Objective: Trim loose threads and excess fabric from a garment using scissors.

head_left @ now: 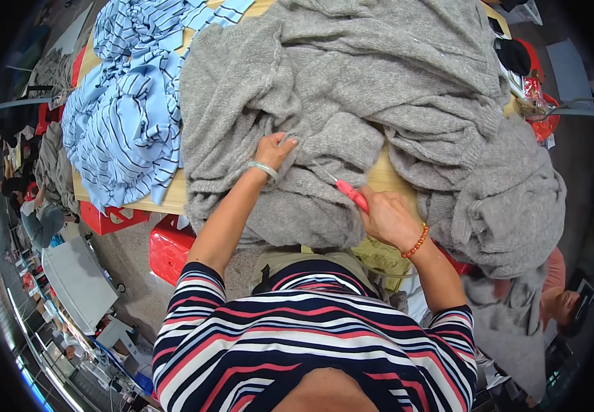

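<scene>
A large heap of grey knitted garments [379, 62] spreads over the table in front of me. My left hand [276, 150], with a pale bangle at its wrist, pinches a fold of a grey knit garment [242, 185] near the table's front edge. In my right hand [390, 218], which wears an orange bead bracelet, are red-handled thread snips [352, 195]. Their thin metal tip points up and left, close over the knit. Whether the blades touch the yarn I cannot tell.
Blue striped garments [129, 117] lie piled on the wooden table [153, 200] at the left. Red stools [171, 253] stand below its front edge. More grey knitwear [510, 199] hangs over the right side, where another person [559, 302] is close by. A grey trolley [79, 281] stands at the lower left.
</scene>
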Available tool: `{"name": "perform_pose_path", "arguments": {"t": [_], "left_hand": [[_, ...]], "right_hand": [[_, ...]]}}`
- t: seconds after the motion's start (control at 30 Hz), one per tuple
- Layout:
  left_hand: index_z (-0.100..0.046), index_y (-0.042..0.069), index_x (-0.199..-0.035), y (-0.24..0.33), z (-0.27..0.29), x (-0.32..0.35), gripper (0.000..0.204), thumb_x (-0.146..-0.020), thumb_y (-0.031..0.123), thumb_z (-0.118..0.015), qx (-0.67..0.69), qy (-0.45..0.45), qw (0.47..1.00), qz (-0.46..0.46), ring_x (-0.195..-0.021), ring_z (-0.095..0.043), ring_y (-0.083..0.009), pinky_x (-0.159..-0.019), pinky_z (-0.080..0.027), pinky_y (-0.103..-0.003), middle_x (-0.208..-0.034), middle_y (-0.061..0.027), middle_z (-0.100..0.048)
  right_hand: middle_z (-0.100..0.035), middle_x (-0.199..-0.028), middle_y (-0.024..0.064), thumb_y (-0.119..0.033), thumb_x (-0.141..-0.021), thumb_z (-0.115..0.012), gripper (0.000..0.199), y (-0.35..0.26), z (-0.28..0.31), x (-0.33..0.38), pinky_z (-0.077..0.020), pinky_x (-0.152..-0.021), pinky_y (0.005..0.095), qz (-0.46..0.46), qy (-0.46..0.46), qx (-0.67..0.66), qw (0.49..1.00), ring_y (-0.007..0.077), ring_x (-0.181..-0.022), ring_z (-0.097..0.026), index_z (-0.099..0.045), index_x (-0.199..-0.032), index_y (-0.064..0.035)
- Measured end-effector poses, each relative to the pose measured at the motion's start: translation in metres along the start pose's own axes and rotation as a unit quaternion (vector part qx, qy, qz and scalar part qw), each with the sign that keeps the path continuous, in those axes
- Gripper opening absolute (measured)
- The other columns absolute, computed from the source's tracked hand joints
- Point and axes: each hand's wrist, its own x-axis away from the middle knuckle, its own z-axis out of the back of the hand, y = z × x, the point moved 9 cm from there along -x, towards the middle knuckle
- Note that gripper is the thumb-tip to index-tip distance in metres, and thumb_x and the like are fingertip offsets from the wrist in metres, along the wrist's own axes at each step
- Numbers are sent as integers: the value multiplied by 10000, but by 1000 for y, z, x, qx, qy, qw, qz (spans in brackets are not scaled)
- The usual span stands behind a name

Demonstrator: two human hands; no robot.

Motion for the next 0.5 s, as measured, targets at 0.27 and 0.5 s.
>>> {"name": "perform_pose_path", "arguments": {"t": [0.27, 0.5], "left_hand": [[-677, -12, -830, -10, 6, 14, 209, -794, 192, -704, 17, 32, 999, 15, -627, -484, -52, -575, -406, -251, -675, 33, -602], [-661, -23, -945, 15, 18, 14, 349, -784, 283, -706, 32, 75, 997, -7, -745, -607, -142, -691, -472, -300, -798, -107, -676]], "right_hand": [[-613, -677, 219, -158, -813, -570, 149, 6, 4, -9, -481, -629, 485, 8, 1, 7, 1000, 394, -678, -624, -584, -903, -41], [-621, -727, 215, -163, -843, -555, 192, 14, 3, -7, -463, -636, 504, 7, 23, -11, 1000, 409, -694, -610, -553, -1010, -68]]}}
